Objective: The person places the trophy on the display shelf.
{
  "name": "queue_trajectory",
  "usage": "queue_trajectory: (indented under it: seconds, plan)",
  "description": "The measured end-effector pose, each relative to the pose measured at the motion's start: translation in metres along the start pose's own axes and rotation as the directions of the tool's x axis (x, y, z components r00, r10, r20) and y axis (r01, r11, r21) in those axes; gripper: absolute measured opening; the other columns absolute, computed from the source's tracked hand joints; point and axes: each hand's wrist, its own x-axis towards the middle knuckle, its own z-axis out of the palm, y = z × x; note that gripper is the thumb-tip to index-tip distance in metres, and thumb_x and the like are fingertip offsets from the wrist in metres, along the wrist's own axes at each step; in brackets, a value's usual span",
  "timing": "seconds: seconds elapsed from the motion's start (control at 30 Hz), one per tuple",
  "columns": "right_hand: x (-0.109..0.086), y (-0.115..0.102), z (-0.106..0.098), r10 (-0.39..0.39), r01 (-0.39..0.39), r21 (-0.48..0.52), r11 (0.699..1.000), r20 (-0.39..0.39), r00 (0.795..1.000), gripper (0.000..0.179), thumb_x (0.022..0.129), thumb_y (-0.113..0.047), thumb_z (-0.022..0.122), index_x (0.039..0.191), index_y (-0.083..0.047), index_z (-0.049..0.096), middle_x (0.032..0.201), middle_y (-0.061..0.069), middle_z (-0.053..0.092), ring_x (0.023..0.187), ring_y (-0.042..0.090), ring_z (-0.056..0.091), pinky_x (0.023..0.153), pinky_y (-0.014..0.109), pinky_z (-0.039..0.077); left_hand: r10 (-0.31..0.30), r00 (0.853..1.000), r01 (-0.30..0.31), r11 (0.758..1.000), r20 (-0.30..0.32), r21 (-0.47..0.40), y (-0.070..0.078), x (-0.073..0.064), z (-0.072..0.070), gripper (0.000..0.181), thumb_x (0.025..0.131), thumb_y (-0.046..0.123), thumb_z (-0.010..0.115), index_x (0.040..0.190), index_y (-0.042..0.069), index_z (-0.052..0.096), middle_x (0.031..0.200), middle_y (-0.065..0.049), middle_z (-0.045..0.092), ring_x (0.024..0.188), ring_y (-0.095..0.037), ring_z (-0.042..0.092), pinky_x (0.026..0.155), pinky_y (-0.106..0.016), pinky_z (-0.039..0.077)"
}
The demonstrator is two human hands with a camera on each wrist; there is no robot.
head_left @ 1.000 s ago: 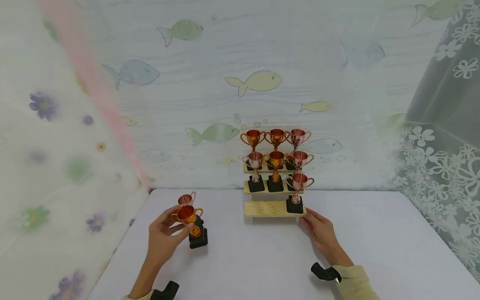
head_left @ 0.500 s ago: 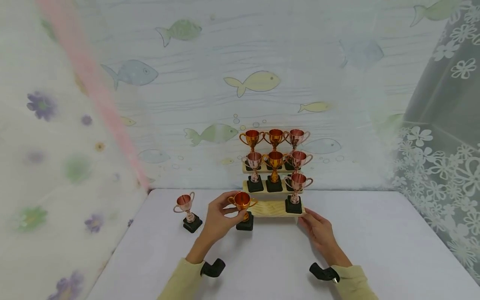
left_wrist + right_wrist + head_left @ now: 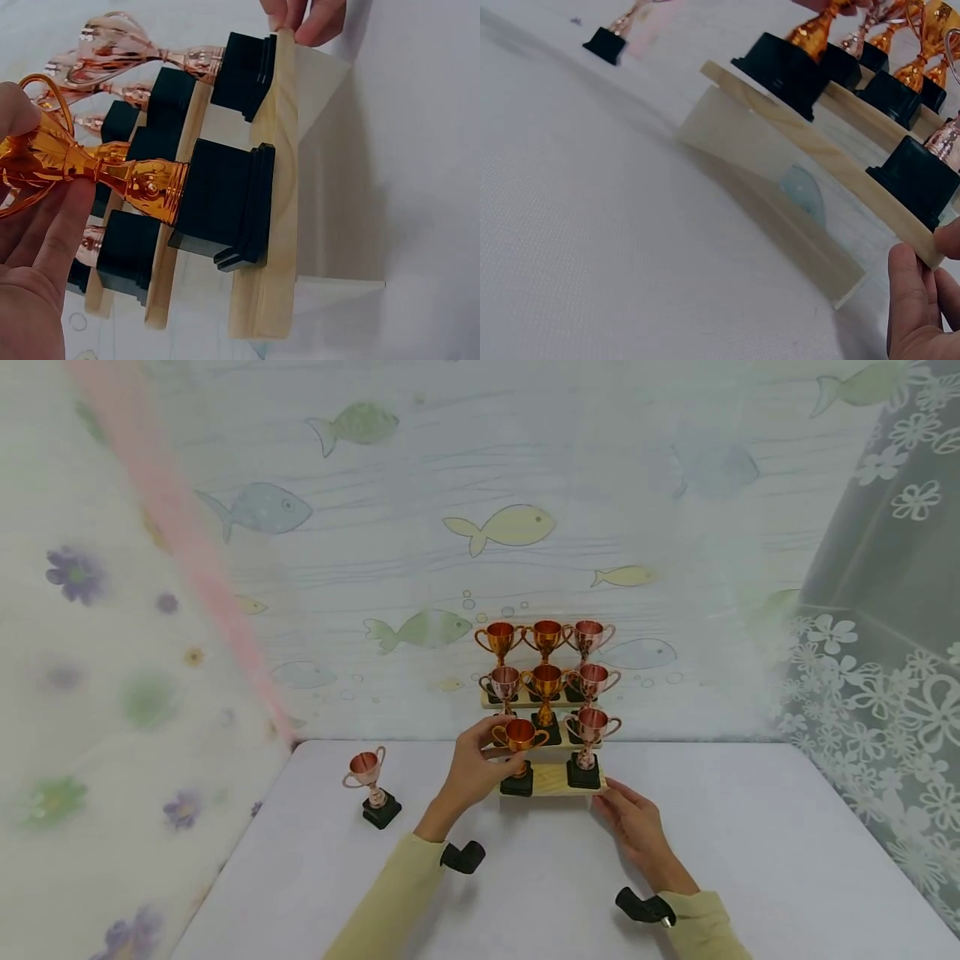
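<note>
My left hand (image 3: 474,767) holds a small gold trophy cup (image 3: 521,737) by its bowl, thumb in front and fingers behind. The trophy's black base (image 3: 221,199) is right at the top of the lowest plank, left of centre in the head view. At the right end of this wooden plank (image 3: 552,779), my right hand (image 3: 636,828) pinches the edge between thumb and fingers, as the right wrist view shows. Between the hands, a rose-gold trophy (image 3: 591,727) stands upright on the same plank. Another rose-gold trophy (image 3: 366,770) stands alone on the white table to the left.
The rack has three steps with clear supports (image 3: 802,195). Gold and rose-gold trophies fill the middle and top steps, including a gold trophy (image 3: 546,681) at the middle centre. A fish-print curtain (image 3: 510,527) hangs behind the white table (image 3: 720,827).
My left hand has carried the gold trophy rightward from beside the lone rose-gold trophy to the lowest plank. The right hand keeps its hold on the plank's end.
</note>
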Motion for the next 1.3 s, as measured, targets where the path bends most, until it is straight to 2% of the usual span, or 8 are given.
queue_trajectory:
  seconds: [0.07,0.17,0.3,0.6,0.83,1.07,1.17,1.3]
  plan:
    - [-0.001,0.000,0.000,0.006,-0.006,-0.001,1.000,0.003,1.000,0.055,0.107,-0.011,0.049,0.155,0.007,0.030,0.143,0.012,0.052,0.098,-0.002,0.066,0.099,0.020,0.053,-0.016,1.000,0.016,1.000,0.012,0.003,-0.004,0.004,0.003,0.052,0.085,-0.003,0.077,0.134,0.003,0.060,0.123,-0.018,0.064,0.104,-0.032,0.068,0.087,-0.045,0.062]
    - [0.000,0.000,0.001,0.009,-0.009,-0.008,1.000,0.007,1.000,0.056,0.107,-0.012,0.050,0.156,0.006,0.029,0.149,0.016,0.045,0.098,-0.002,0.066,0.100,0.020,0.053,-0.048,0.998,0.048,0.999,0.030,-0.003,-0.005,0.009,0.005,0.053,0.087,-0.002,0.077,0.136,0.003,0.059,0.124,-0.019,0.064,0.106,-0.031,0.067,0.087,-0.042,0.062]
    - [0.000,0.000,0.002,0.005,-0.005,-0.006,1.000,0.004,1.000,0.056,0.107,-0.011,0.050,0.156,0.007,0.029,0.146,0.015,0.048,0.098,-0.002,0.067,0.099,0.020,0.053,-0.073,0.996,0.074,0.997,0.051,-0.012,-0.003,0.014,0.007,0.054,0.088,-0.004,0.075,0.139,0.001,0.057,0.123,-0.022,0.064,0.108,-0.034,0.067,0.086,-0.037,0.063]
    - [-0.001,-0.001,0.004,-0.007,0.008,0.011,1.000,-0.008,1.000,0.057,0.105,-0.009,0.052,0.154,0.009,0.030,0.135,0.009,0.057,0.096,0.000,0.067,0.096,0.020,0.055,-0.102,0.991,0.106,0.993,0.086,-0.054,0.025,0.014,0.008,0.052,0.089,-0.005,0.072,0.138,-0.004,0.055,0.122,-0.026,0.063,0.111,-0.035,0.066,0.087,-0.034,0.062]
    - [-0.001,-0.002,0.003,-0.010,0.010,0.000,1.000,-0.005,1.000,0.056,0.106,-0.010,0.051,0.155,0.008,0.030,0.134,0.008,0.058,0.096,-0.001,0.067,0.096,0.020,0.054,-0.085,0.994,0.089,0.994,0.075,-0.062,0.025,0.017,0.013,0.053,0.089,-0.005,0.073,0.139,-0.006,0.055,0.125,-0.027,0.061,0.111,-0.039,0.065,0.089,-0.038,0.062]
    - [-0.002,-0.002,0.003,-0.009,0.009,0.011,1.000,-0.005,1.000,0.056,0.105,-0.009,0.053,0.154,0.010,0.031,0.125,0.004,0.061,0.096,0.000,0.067,0.096,0.020,0.054,-0.073,0.996,0.078,0.993,0.052,-0.091,0.024,0.016,0.022,0.052,0.088,-0.006,0.073,0.137,-0.007,0.055,0.128,-0.027,0.059,0.111,-0.043,0.064,0.085,-0.033,0.062]
    - [-0.002,-0.002,0.002,-0.006,0.006,0.011,1.000,-0.005,1.000,0.055,0.105,-0.009,0.052,0.153,0.009,0.032,0.124,0.003,0.061,0.097,0.000,0.067,0.096,0.020,0.054,-0.061,0.998,0.064,0.994,0.032,-0.093,0.026,0.016,0.026,0.051,0.088,-0.006,0.074,0.135,-0.007,0.057,0.128,-0.027,0.060,0.112,-0.042,0.065,0.086,-0.036,0.062]
    - [-0.001,-0.002,0.001,0.001,-0.001,0.003,1.000,-0.009,1.000,0.054,0.106,-0.010,0.051,0.153,0.008,0.033,0.132,0.007,0.058,0.097,0.000,0.067,0.096,0.020,0.054,-0.043,0.999,0.043,0.997,0.009,-0.070,0.028,0.015,0.030,0.049,0.087,-0.006,0.075,0.133,-0.006,0.059,0.127,-0.026,0.062,0.110,-0.039,0.067,0.086,-0.043,0.062]
